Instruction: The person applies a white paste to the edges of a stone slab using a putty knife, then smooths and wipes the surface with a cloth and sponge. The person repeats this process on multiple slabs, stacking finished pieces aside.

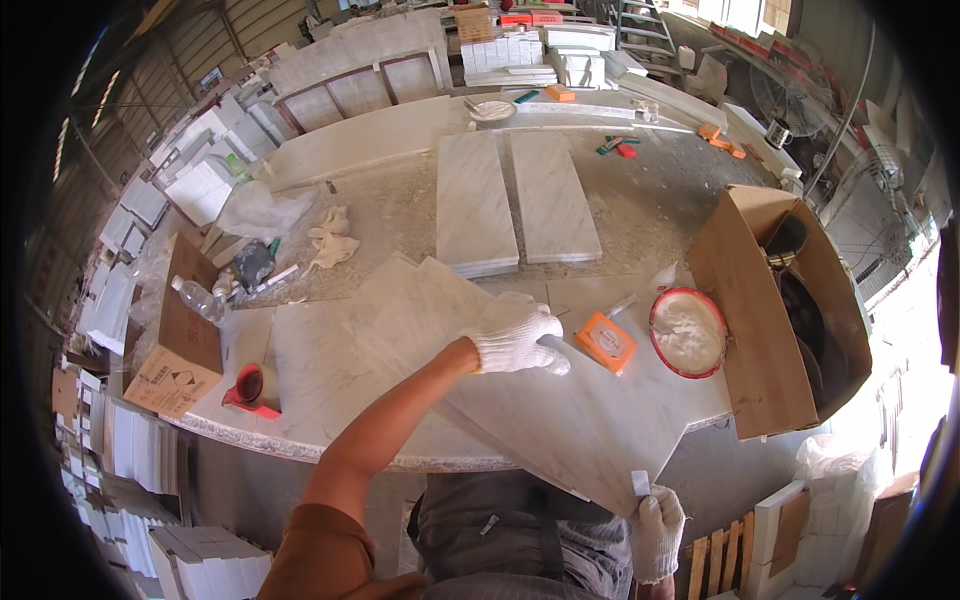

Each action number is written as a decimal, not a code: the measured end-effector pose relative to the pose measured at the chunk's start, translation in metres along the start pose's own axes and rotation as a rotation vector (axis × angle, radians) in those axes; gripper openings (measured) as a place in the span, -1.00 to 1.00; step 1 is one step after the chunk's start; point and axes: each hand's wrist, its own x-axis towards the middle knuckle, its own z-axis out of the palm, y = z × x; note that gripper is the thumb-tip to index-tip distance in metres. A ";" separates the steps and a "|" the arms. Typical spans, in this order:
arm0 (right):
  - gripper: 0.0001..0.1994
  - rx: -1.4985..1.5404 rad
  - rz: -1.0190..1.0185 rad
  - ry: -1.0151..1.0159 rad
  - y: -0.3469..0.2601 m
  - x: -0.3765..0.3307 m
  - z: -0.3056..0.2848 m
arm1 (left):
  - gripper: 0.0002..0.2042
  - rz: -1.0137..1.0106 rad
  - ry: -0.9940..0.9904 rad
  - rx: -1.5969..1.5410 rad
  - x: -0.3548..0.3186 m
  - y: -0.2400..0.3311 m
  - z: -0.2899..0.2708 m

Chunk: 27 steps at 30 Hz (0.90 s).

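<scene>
Bench: dusty, pale-topped bench (645, 225), its near edge bowed by the lens.
Slab: long veined pale slab (610, 425) lies aslant, one end jutting past the near edge toward the right corner; at least one more pale edge shows under its left side.
Left hand: gloved left hand (520, 335) rests on the slab over the bench, fingers close together, thumb out; cannot tell if anything is under the palm.
Right hand: gloved right hand (657, 530) at the jutting end, closed on a small flat pale piece (641, 483) that stands up beside the slab's corner.
Orange box: orange box (605, 343) near the slab's right long side; touching or not, cannot tell.
Paste: red-rimmed bowl (690, 333) of white paste, toward the right end, just beside the big cardboard carton (750, 330).
Far side: two narrow slab stacks (480, 200) (555, 200), side by side with a gap between.
Tip risk: the jutting end has no bench beneath; a hard push down there, with the left hand lifting, could tilt the slab.
Slip risk: faces appear smooth; a sideways shove might slide it on what lies below, or knock the orange box.
Chip risk: a careless scrape by the flat piece could nick the corner.
</scene>
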 end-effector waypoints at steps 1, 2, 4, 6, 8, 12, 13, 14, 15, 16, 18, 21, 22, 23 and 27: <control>-0.85 -0.053 0.016 -0.028 -0.002 0.000 -0.002 | -0.50 -0.008 0.007 -0.011 0.000 0.000 0.001; -0.85 -0.103 0.033 -0.054 -0.006 0.001 -0.005 | -0.50 -0.013 0.012 -0.021 -0.003 -0.001 -0.001; -0.84 -0.162 0.049 -0.057 -0.011 0.005 -0.015 | -0.50 -0.007 0.028 -0.069 0.000 -0.001 0.002; -0.84 -0.167 0.052 -0.020 -0.011 0.013 -0.026 | -0.53 0.008 0.076 -0.070 0.002 0.001 0.005; -0.85 0.014 -0.035 0.039 -0.015 0.026 -0.029 | -0.56 0.019 0.102 -0.134 0.006 -0.005 0.020; -0.88 0.082 -0.059 0.086 -0.021 0.037 -0.042 | -0.57 -0.045 0.077 -0.247 0.009 -0.011 0.034; -0.89 0.036 -0.031 0.109 -0.026 0.038 -0.037 | -0.55 -0.064 0.075 -0.250 0.009 -0.009 0.033; -0.88 0.059 -0.029 0.111 -0.027 0.039 -0.035 | -0.56 -0.024 0.133 -0.201 0.010 -0.008 0.033; -0.87 0.082 -0.028 0.113 -0.027 0.041 -0.034 | -0.56 0.016 0.194 -0.154 0.010 -0.007 0.034; -0.86 0.097 -0.057 0.098 -0.030 0.042 -0.030 | -0.55 0.046 0.260 -0.105 0.008 -0.002 0.034; -0.84 0.085 -0.052 0.149 -0.046 0.037 -0.022 | -0.48 0.059 0.447 -0.012 0.008 0.039 0.023; -0.78 -0.014 -0.156 0.165 -0.049 0.038 -0.009 | -0.45 0.131 0.589 -0.074 0.006 0.050 0.033; -0.77 -0.084 -0.258 0.150 -0.045 0.041 -0.003 | -0.46 0.131 0.593 -0.113 0.006 0.048 0.040; -0.75 -0.159 -0.393 0.120 -0.043 0.046 0.004 | -0.48 0.123 0.587 -0.141 0.007 0.045 0.046; -0.77 -0.239 -0.680 -0.077 -0.049 0.051 0.039 | -0.54 0.050 0.541 -0.120 -0.002 0.044 0.058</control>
